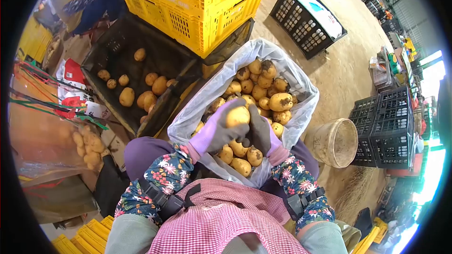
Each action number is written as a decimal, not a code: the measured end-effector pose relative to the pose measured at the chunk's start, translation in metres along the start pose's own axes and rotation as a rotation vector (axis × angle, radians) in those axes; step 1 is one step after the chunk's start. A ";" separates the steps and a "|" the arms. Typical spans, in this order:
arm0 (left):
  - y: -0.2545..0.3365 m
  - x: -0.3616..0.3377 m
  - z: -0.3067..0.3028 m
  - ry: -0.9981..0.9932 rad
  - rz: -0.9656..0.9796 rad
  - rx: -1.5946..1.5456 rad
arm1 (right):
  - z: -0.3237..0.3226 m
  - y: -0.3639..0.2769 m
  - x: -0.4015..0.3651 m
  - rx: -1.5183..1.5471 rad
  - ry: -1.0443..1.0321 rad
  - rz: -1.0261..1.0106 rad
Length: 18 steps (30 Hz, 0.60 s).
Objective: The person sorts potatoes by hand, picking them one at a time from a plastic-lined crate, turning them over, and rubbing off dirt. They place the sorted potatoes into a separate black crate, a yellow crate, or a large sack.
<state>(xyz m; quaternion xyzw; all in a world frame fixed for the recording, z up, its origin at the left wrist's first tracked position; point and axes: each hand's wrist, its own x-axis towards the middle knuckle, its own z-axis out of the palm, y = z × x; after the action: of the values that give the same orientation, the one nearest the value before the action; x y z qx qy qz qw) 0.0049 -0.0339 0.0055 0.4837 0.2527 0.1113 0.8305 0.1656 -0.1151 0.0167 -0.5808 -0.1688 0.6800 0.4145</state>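
Gripping one potato (238, 116) above a white liner (306, 91) full of potatoes (281, 102).
The gloved left hand (217, 129) is closed around the potato, over the middle of the lined container; the gloved right hand (262, 129) is just beside it, fingers curled, though whether it holds anything I cannot tell. The rounded potato could slip if the left hand's grip slackens, and a drop onto the others might bruise it. A cuff (278, 156) catching the liner's loose edge could drag it inward.
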 end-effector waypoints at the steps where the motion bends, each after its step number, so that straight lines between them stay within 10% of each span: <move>1: -0.003 0.009 -0.008 0.044 0.267 -0.032 | -0.002 0.000 -0.005 -0.049 0.055 -0.075; 2: -0.003 0.009 -0.011 0.053 0.205 -0.473 | -0.005 0.000 -0.008 -0.050 0.048 -0.074; 4: -0.012 0.008 -0.027 0.122 0.476 0.376 | -0.009 0.000 -0.007 -0.042 0.284 -0.203; 8: -0.024 0.010 -0.031 0.094 0.299 -0.082 | 0.003 -0.006 -0.004 -0.657 0.280 -0.829; 12: 0.010 0.009 -0.019 0.227 0.613 0.618 | 0.022 -0.024 0.012 -1.136 0.214 -1.012; 14: 0.025 0.010 -0.023 -0.125 -0.166 -0.721 | 0.017 -0.052 0.022 -0.891 0.203 -1.063; 18: 0.042 0.019 -0.042 0.146 0.131 -0.540 | 0.044 -0.228 -0.001 -0.988 0.742 -1.084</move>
<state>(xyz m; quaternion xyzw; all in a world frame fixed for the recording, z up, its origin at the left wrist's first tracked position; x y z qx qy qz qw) 0.0012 0.0266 0.0188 0.2509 0.2412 0.2626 0.9000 0.2088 0.0320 0.1914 -0.7212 -0.5580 -0.0035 0.4106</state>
